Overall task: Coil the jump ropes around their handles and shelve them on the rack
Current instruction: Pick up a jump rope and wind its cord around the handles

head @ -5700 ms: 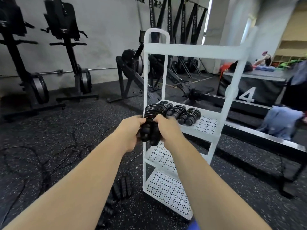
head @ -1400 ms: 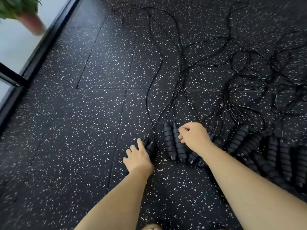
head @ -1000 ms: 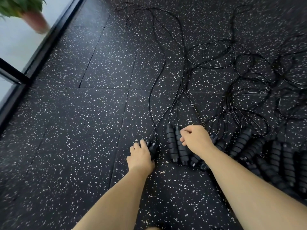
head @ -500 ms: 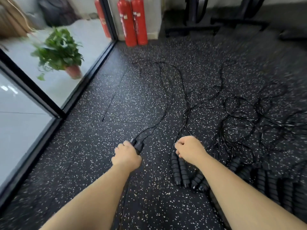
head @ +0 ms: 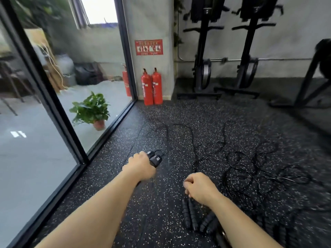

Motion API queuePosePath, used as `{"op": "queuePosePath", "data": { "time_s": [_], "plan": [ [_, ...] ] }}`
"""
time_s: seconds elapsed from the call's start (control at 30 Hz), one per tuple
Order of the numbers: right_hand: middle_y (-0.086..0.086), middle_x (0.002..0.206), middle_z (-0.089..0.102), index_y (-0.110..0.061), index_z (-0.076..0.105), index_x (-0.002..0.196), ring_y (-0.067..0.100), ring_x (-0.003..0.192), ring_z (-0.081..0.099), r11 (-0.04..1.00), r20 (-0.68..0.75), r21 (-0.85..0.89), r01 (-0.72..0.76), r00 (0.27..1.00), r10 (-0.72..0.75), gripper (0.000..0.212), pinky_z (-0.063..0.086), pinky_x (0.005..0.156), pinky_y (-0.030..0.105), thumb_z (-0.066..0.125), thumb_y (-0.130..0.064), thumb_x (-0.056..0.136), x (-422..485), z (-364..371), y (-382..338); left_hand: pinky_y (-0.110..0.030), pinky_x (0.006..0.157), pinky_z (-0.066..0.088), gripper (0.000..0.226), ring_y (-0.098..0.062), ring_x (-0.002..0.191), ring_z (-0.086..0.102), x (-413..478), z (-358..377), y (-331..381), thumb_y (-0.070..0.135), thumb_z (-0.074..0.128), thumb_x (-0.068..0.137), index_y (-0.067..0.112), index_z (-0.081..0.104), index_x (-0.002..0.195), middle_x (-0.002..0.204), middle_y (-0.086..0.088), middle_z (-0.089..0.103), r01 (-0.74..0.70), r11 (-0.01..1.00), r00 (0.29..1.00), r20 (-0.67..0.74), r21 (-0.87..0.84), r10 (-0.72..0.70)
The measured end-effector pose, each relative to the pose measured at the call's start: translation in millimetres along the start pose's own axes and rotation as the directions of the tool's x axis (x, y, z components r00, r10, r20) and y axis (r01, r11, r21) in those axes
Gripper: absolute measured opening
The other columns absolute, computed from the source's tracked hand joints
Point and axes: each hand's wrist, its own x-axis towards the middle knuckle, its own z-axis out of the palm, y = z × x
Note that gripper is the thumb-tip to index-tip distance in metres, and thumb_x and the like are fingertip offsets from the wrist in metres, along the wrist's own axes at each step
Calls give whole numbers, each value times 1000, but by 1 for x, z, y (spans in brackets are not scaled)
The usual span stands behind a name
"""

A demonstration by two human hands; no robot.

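Gym floor (head: 179, 120), black speckled rubber, glass wall (head: 44, 122) at left. L hand (head: 140, 167) grips a pair of handles (head: 155, 159), fingers wrapped tight. The handles poke out fwd-right of the fist, long axis pointing away from the person. Their rope (head: 166, 138) trails ahead along the floor, thin, black and slack. R hand (head: 200, 188) sits right of them and nearer the body, fingers curled; can't tell if it pinches anything. It's prob. the free hand for winding. Spare ribbed handles (head: 189, 217) lie below it.
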Motion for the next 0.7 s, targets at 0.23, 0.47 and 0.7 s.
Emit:
{"op": "queuePosePath", "data": {
  "time_s": [0.23, 0.47, 0.7],
  "plan": [
    [-2, 99, 69, -23, 63, 108, 21, 92, 64, 997, -65, -12, 70, 995, -70, 22, 54, 84, 41, 44, -25, 98, -42, -20, -38, -46, 94, 50, 60, -30, 107, 53, -45, -53, 6, 25, 77, 71, 15, 43, 119, 117, -6, 52, -84, 995, 996, 34, -44, 85],
    [8, 155, 27, -12, 8, 153, 26, 141, 30, 984, -244, 104, 147, 963, -118, 67, 32, 111, 41, 47, -20, 99, -47, -27, -80, -29, 53, 46, 46, -20, 75, 56, -82, -91, 20, 11, 75, 76, 13, 46, 112, 96, -5, 51, -198, 969, 964, 150, -150, 220],
    [1, 92, 60, -21, 53, 91, 23, 91, 56, 893, -365, 355, 277, 920, -141, 3, 44, 78, 39, 51, -23, 89, -29, -34, -94, -29, 63, 46, 39, -24, 69, 53, -86, -113, 27, 6, 72, 65, 2, 63, 103, 86, -13, 60, -129, 806, 898, 277, -578, 343]
  ]
}}
